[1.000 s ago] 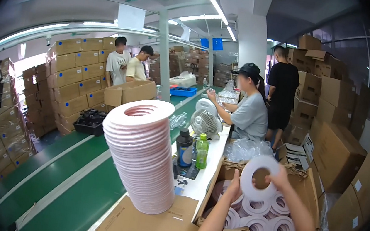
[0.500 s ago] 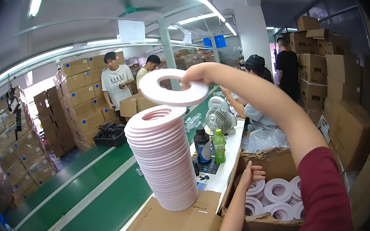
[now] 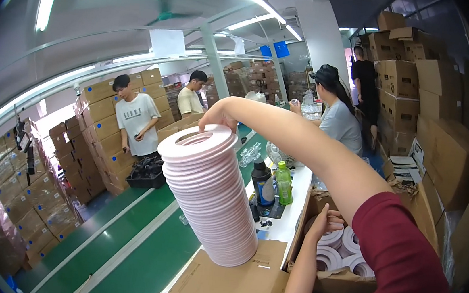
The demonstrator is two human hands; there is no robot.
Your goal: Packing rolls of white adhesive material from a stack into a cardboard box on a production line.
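Right hand (image 3: 219, 114) pinches far edge of top ring (image 3: 187, 154) | pinkish-white, flat, round, big hole | left hand (image 3: 324, 221) empty, loose

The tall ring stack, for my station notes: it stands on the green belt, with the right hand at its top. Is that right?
Not quite: the head view shows the tall ring stack standing on a brown cardboard box, not on the green belt. The right hand is at its top.
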